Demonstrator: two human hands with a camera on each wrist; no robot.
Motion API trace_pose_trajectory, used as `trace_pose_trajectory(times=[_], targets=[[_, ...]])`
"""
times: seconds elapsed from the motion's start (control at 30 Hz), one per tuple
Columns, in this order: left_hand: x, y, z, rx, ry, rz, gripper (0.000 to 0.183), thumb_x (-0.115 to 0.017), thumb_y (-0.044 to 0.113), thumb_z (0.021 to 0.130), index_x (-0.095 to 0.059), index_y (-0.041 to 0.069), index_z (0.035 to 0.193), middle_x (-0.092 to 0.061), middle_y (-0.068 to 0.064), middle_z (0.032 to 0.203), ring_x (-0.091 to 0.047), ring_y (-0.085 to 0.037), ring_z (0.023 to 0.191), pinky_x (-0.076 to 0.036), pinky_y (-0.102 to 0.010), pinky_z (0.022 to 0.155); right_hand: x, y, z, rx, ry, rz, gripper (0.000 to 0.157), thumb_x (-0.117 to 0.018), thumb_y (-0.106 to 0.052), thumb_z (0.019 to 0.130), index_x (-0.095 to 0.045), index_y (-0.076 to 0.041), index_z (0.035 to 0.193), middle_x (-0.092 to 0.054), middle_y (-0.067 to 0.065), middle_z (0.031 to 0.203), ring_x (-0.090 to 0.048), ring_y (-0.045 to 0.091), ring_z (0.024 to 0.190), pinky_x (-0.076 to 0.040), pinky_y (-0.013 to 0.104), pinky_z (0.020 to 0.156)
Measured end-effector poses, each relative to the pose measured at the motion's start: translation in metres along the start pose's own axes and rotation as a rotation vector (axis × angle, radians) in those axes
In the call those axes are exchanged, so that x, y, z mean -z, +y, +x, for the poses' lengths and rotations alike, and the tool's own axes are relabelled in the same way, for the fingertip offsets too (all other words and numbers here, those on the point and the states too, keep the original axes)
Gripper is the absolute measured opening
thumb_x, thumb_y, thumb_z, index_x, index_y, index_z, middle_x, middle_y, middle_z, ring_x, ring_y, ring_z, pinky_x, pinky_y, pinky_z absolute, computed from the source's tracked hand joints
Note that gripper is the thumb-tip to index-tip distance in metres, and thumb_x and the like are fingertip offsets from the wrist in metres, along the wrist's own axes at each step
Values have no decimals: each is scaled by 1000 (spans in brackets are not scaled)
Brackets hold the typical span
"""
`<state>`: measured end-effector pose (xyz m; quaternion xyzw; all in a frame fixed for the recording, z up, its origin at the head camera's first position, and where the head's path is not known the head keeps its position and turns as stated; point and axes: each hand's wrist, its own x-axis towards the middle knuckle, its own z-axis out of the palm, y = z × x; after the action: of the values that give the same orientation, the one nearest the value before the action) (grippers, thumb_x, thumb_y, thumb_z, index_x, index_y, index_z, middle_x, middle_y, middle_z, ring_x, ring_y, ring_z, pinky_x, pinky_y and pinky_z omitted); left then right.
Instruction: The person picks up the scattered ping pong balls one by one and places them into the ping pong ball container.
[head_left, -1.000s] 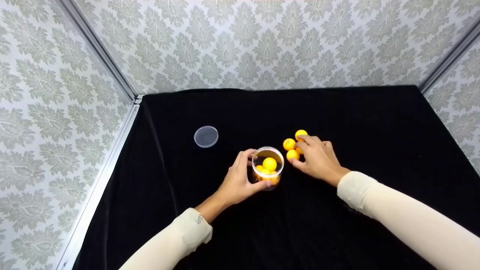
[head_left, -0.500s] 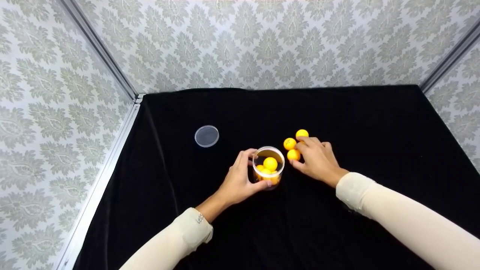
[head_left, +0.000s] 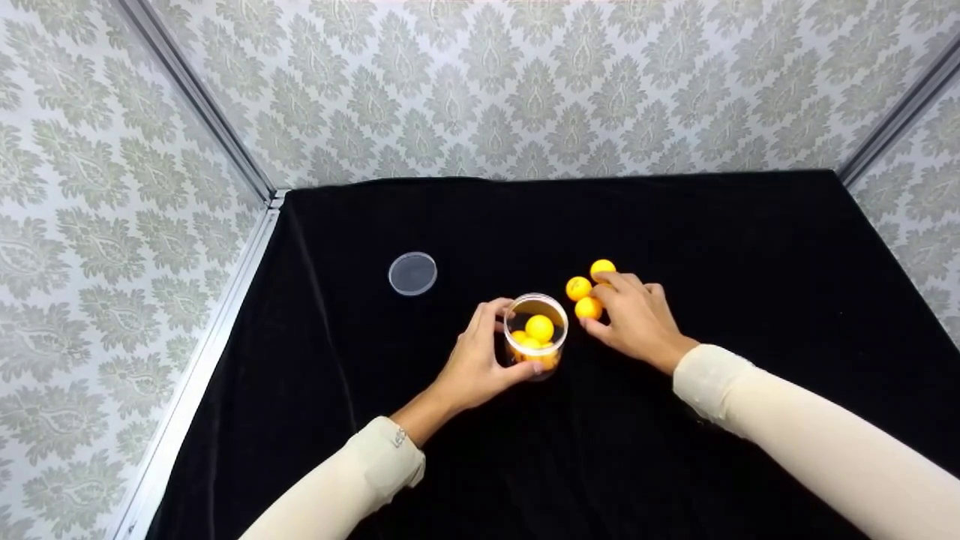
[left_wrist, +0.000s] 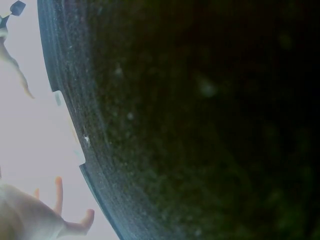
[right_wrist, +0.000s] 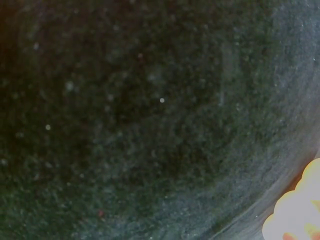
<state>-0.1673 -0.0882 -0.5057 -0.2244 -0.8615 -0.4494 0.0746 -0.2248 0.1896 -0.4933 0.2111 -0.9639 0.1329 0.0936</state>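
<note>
My left hand [head_left: 474, 361] holds a clear round jar [head_left: 564, 321] around its side, with the thumb at the front and fingers behind. The jar's mouth faces up, and several orange ping-pong balls [head_left: 539, 328] lie inside. To the jar's right, my right hand [head_left: 637, 319] bends over a small cluster of loose balls. Its thumb and fingers pinch the nearest ball [head_left: 588, 308]. Beside that sits a printed ball [head_left: 578, 289], and the farthest ball [head_left: 602, 270] is under the fingertips. My palm may hide another. Overexposed rounded shapes fill the right wrist view's lower right corner.
A clear round lid [head_left: 412, 274] lies flat to the left, beyond the jar. Black cloth [head_left: 712, 225] covers the table. Patterned walls [head_left: 487, 82] and metal frame bars [head_left: 202, 97] enclose the back and sides. Mostly dark cloth shows in both wrist views.
The nearest ball has shifted slightly toward my right palm, and an orange ball partly visible under the fingers is now mostly covered. My left hand and the jar stay in place.
</note>
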Motion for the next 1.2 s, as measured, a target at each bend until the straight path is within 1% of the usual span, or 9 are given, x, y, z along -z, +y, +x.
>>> trace_pose_trajectory(times=[0.3,0.47,0.63,0.8,0.93,1.1,1.2], targets=[[0,-1,0,-15,8,-2,89,-91,45,73,-42,16,142,-56,-12,128,-66,-27,112,-53,-37,100,6,2,3,3,6,-16,44,-72,-47,89,-70,-12,116,-57,9,147,-55,34,128,-45,60,91],[-1,-1,1,-24,14,-8,90,-91,45,73,-43,14,142,-56,-12,128,-65,-28,112,-54,-37,99,7,4,2,13,24,-14,43,-73,-46,89,-70,-12,116,-57,10,146,-56,34,128,-45,60,90],[-1,0,1,-24,12,8,90,-90,47,73,-42,17,143,-55,-12,128,-65,-27,112,-54,-37,98,12,5,4,26,57,-19,45,-73,-45,88,-71,-11,117,-59,10,144,-56,33,127,-45,59,88],[-1,0,1,-24,7,9,89,-89,48,74,-41,17,143,-55,-12,129,-65,-27,112,-53,-35,98,19,5,7,31,66,-19,48,-74,-45,88,-71,-10,120,-59,11,143,-57,34,126,-46,59,88],[0,0,1,-25,6,7,88,-88,48,75,-41,17,143,-55,-12,129,-65,-27,112,-53,-35,99,24,5,9,37,82,-13,46,-74,-44,87,-71,-10,118,-59,11,143,-57,35,126,-46,60,88],[0,0,1,-17,8,6,88,-89,47,74,-42,17,143,-56,-12,128,-65,-27,112,-53,-35,99,33,3,13,46,122,-7,44,-75,-44,85,-72,-10,113,-60,11,142,-58,35,125,-46,59,87],[-1,0,1,-16,9,5,88,-89,46,74,-42,17,142,-56,-12,128,-65,-27,112,-53,-36,98,38,0,16,44,137,1,41,-76,-44,85,-73,-12,110,-60,10,143,-58,34,125,-46,60,88]])
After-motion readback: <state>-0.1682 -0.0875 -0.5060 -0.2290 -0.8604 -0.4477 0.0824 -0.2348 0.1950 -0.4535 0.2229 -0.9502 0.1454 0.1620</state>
